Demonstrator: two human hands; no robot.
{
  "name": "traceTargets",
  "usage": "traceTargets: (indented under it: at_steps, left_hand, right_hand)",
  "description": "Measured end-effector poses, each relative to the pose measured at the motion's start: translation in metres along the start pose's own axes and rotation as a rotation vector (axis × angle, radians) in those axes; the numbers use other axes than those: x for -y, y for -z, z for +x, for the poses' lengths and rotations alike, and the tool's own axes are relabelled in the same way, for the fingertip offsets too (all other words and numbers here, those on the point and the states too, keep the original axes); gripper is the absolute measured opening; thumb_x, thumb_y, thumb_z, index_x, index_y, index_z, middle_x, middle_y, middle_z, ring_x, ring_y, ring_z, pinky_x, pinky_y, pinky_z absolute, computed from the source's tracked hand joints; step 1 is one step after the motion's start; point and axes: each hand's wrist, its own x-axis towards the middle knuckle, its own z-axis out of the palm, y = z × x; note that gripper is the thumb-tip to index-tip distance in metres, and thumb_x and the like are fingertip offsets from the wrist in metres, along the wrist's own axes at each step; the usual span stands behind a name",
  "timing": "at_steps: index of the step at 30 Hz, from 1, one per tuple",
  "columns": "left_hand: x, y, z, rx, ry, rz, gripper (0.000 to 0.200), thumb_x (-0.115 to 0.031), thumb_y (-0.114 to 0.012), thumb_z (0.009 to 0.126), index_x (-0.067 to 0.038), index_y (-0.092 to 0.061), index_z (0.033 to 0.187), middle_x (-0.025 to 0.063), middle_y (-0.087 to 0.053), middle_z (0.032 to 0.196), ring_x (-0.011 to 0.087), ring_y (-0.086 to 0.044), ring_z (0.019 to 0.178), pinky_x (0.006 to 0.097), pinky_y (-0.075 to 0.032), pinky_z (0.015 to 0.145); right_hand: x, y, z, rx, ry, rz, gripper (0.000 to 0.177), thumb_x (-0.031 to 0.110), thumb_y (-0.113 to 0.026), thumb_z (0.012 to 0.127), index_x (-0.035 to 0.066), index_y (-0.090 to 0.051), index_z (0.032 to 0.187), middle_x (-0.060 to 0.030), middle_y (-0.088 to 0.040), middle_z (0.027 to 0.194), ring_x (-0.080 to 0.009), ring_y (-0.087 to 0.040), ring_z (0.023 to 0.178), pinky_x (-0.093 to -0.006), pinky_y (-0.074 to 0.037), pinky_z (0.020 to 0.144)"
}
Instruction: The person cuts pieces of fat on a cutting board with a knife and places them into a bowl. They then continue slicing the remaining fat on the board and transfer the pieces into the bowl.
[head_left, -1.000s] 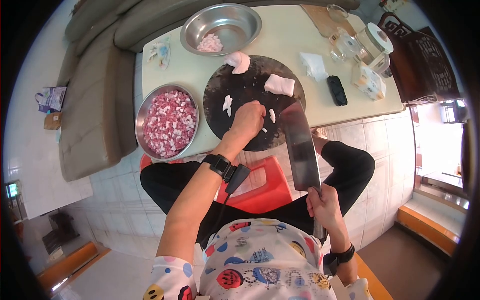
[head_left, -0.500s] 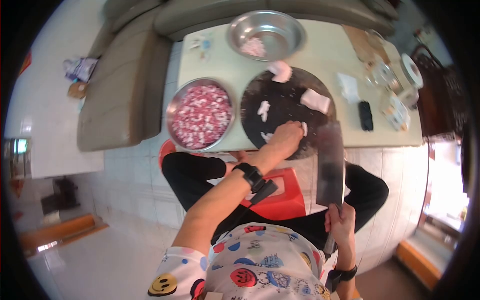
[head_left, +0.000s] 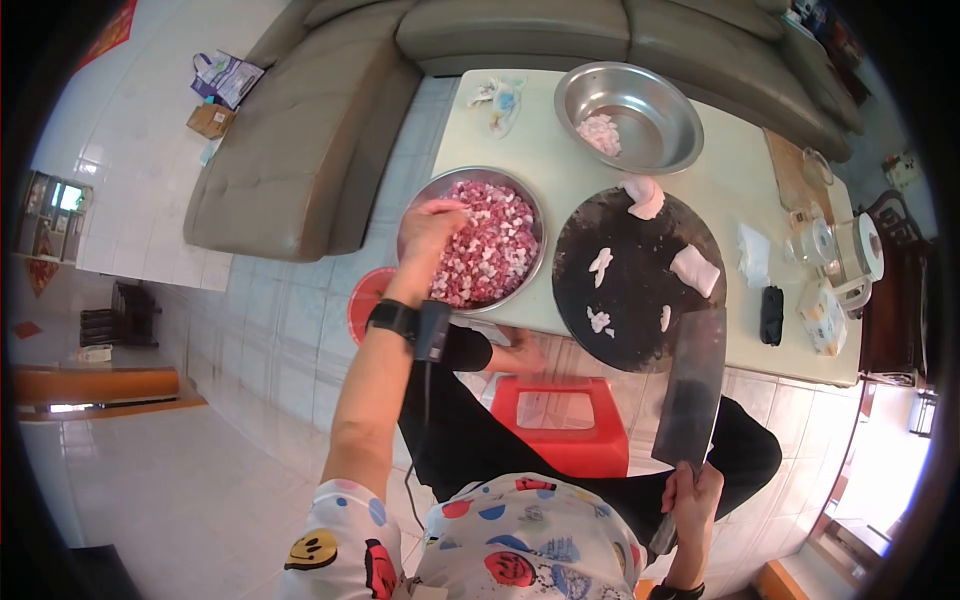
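Note:
My left hand (head_left: 432,226) is over the left side of a steel bowl (head_left: 540,250) full of diced red and white meat (head_left: 490,245). Its fingers are drawn together, and whatever they may hold is hidden. In my right hand (head_left: 692,492) is the handle of a cleaver (head_left: 690,385), its broad blade pointing away from me by the front edge of a round dark chopping board (head_left: 640,290). On that board lie a white fatty slab (head_left: 695,271), a curled pale piece (head_left: 643,197) and several small white scraps (head_left: 599,320).
A second steel bowl (head_left: 680,130) with some pale pieces stands at the back. On the table's right are a black case (head_left: 771,315), a tissue pack (head_left: 822,318) and a glass pot (head_left: 815,240). A red stool (head_left: 590,455) and a red basin (head_left: 368,300) are below.
My left hand has moved from the chopping board leftward to the bowl of diced meat. The cleaver stays in my right hand. The view has shifted, with the table now lower and further right.

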Motion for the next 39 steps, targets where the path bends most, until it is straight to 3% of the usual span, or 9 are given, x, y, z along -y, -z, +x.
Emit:
traceTargets:
  at_steps: [5, 14, 17, 19, 22, 26, 29, 35, 39]
  left_hand:
    - [0.009, 0.062, -0.004, -0.154, 0.062, 0.061, 0.019, 0.005, -0.068, 0.076, 0.005, -0.067, 0.095, 0.0097, -0.068, 0.085, 0.0146, -0.064, 0.072, 0.0238, -0.053, 0.065]
    - [0.033, 0.066, 0.005, -0.191, 0.053, 0.039, 0.014, 0.004, -0.066, 0.077, 0.006, -0.068, 0.091, 0.008, -0.068, 0.078, 0.0127, -0.064, 0.07, 0.0233, -0.052, 0.063]
    - [0.05, 0.068, 0.023, -0.221, -0.095, 0.352, 0.013, 0.002, -0.064, 0.078, 0.001, -0.07, 0.089, 0.0118, -0.07, 0.082, 0.018, -0.066, 0.07, 0.0277, -0.053, 0.064]
    - [0.048, 0.064, 0.026, -0.244, -0.342, 0.867, 0.012, -0.002, -0.063, 0.077, -0.005, -0.071, 0.086, 0.0165, -0.069, 0.088, 0.0274, -0.067, 0.072, 0.0337, -0.053, 0.066]
    - [0.042, 0.057, 0.025, -0.172, -0.413, 1.22, 0.011, -0.005, -0.064, 0.077, -0.008, -0.071, 0.084, 0.0194, -0.067, 0.088, 0.034, -0.066, 0.075, 0.0373, -0.053, 0.068]
    - [0.051, 0.072, 0.033, -0.136, -0.463, 1.155, 0.012, -0.004, -0.063, 0.077, -0.008, -0.071, 0.084, 0.0167, -0.068, 0.084, 0.0302, -0.067, 0.072, 0.0357, -0.053, 0.065]
    - [0.054, 0.089, 0.038, -0.107, -0.155, 0.47, 0.021, 0.006, -0.059, 0.076, -0.003, -0.07, 0.091, 0.007, -0.068, 0.079, 0.0142, -0.064, 0.065, 0.0276, -0.052, 0.059]
    - [0.013, 0.066, 0.002, -0.178, -0.131, 0.32, 0.014, 0.002, -0.061, 0.083, 0.001, -0.067, 0.095, 0.006, -0.066, 0.078, 0.0107, -0.061, 0.064, 0.0225, -0.05, 0.056]
    - [0.01, -0.002, -0.046, 0.159, -0.111, 0.253, 0.013, -0.003, -0.065, 0.084, -0.002, -0.068, 0.097, 0.0031, -0.066, 0.078, 0.0088, -0.06, 0.065, 0.0239, -0.05, 0.058]
  right_hand:
    - [0.008, -0.007, 0.003, 0.006, -0.009, 0.013, 0.026, 0.01, -0.046, 0.09, 0.001, -0.049, 0.067, -0.0038, -0.047, 0.049, -0.0107, -0.045, 0.038, -0.024, -0.035, 0.037]
    - [0.017, -0.013, 0.002, 0.032, 0.038, -0.009, 0.028, 0.011, -0.046, 0.091, 0.002, -0.049, 0.065, -0.0028, -0.046, 0.049, -0.0096, -0.045, 0.038, -0.0234, -0.034, 0.037]
    - [0.016, -0.015, 0.001, 0.029, 0.042, -0.015, 0.029, 0.012, -0.046, 0.091, 0.002, -0.048, 0.064, -0.003, -0.046, 0.049, -0.0097, -0.045, 0.039, -0.0232, -0.034, 0.037]
    - [0.018, -0.015, -0.001, 0.054, 0.034, -0.02, 0.028, 0.012, -0.046, 0.091, 0.002, -0.049, 0.066, -0.0033, -0.046, 0.049, -0.0098, -0.045, 0.039, -0.0234, -0.034, 0.038]
    - [0.018, -0.017, -0.004, 0.03, 0.024, -0.008, 0.026, 0.012, -0.045, 0.092, 0.001, -0.049, 0.068, -0.0036, -0.047, 0.049, -0.0104, -0.045, 0.039, -0.024, -0.035, 0.038]
    - [0.016, -0.012, -0.003, 0.039, 0.012, -0.042, 0.025, 0.011, -0.045, 0.092, 0.0, -0.049, 0.07, -0.0039, -0.048, 0.05, -0.0112, -0.046, 0.039, -0.0249, -0.036, 0.038]
    - [0.013, -0.009, -0.003, 0.033, 0.017, -0.063, 0.025, 0.011, -0.045, 0.092, 0.0, -0.049, 0.07, -0.0042, -0.048, 0.05, -0.0117, -0.046, 0.039, -0.026, -0.036, 0.038]
    - [0.015, -0.009, -0.003, 0.013, -0.071, 0.035, 0.021, 0.006, -0.046, 0.093, 0.0, -0.05, 0.073, -0.0024, -0.047, 0.051, -0.0101, -0.046, 0.039, -0.0255, -0.036, 0.038]
    - [0.017, -0.011, -0.004, 0.008, -0.032, 0.084, 0.031, 0.01, -0.049, 0.093, 0.002, -0.048, 0.063, -0.0025, -0.047, 0.05, -0.0096, -0.045, 0.038, -0.025, -0.035, 0.037]
